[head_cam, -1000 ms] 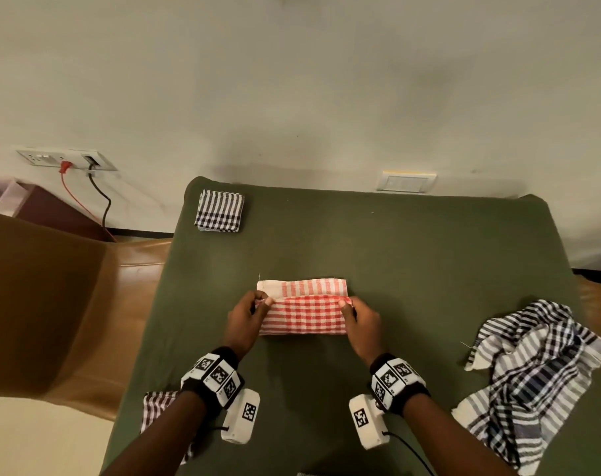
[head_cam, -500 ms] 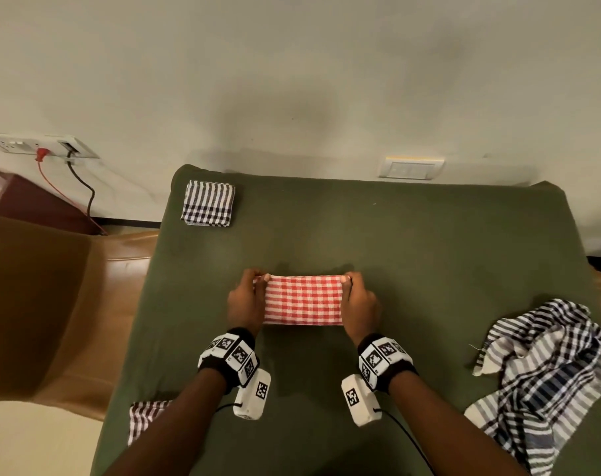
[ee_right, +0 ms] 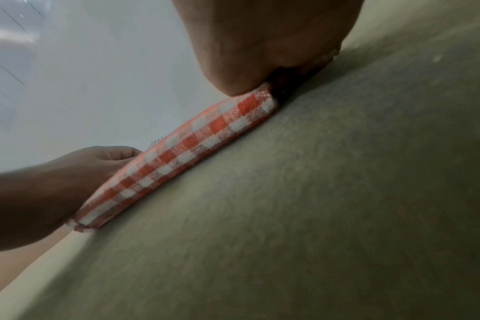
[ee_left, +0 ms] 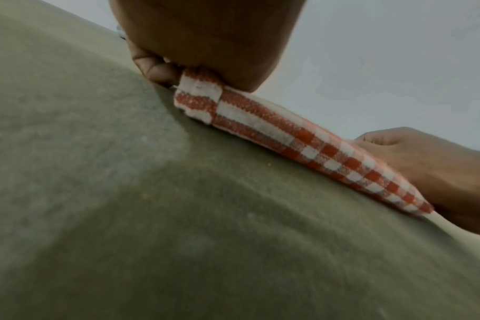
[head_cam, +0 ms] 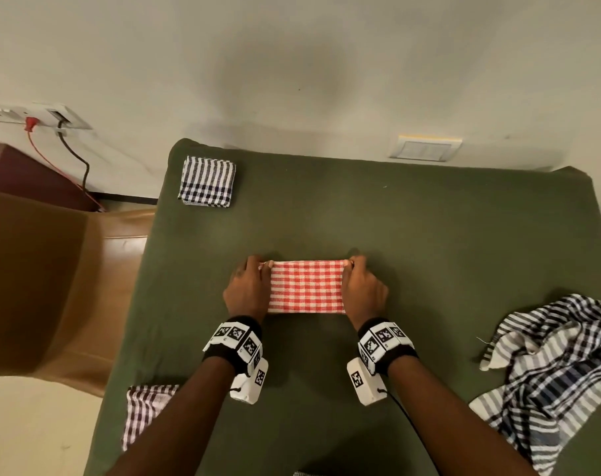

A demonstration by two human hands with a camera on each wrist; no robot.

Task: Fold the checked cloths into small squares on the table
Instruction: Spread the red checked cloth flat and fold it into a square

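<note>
Since a second ago, having brought the near half of the red checked cloth (head_cam: 306, 286) over onto its far striped half. Head view: lying folded mid-table (head_cam: 429, 235), left hand (head_cam: 245, 290) and right hand (head_cam: 364, 290) pinching its far corners. Left wrist view: clamping fingers (ee_left: 154, 69) on the cloth's end. Right wrist view: pressing the thumb onto the other end.
</note>
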